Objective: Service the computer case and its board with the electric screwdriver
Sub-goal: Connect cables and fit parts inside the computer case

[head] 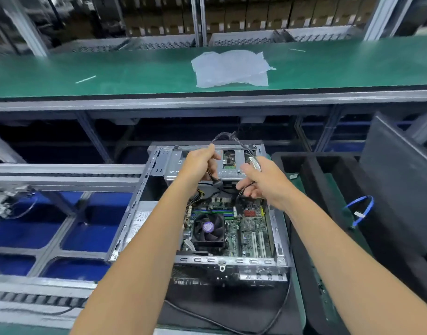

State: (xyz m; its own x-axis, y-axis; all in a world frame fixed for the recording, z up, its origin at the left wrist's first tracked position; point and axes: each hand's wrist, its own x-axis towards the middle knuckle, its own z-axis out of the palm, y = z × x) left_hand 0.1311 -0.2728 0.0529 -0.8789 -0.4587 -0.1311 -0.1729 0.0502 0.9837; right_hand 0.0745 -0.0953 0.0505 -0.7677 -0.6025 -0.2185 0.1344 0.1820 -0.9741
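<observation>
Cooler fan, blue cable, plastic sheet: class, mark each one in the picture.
Cooler fan [208, 228], head view, purple hub sticker.
Blue cable [367, 210], head view, right side of loop.
Plastic sheet [231, 68], head view, sheet's middle.

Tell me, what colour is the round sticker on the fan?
Purple, on the black fan; the head view shows it.

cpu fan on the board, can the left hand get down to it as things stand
Probably not right away. The CPU fan lies uncovered in the open computer case, with nothing over it, but the left hand is gripping the black cable bundle above the drive cage and would have to let go first.
</observation>
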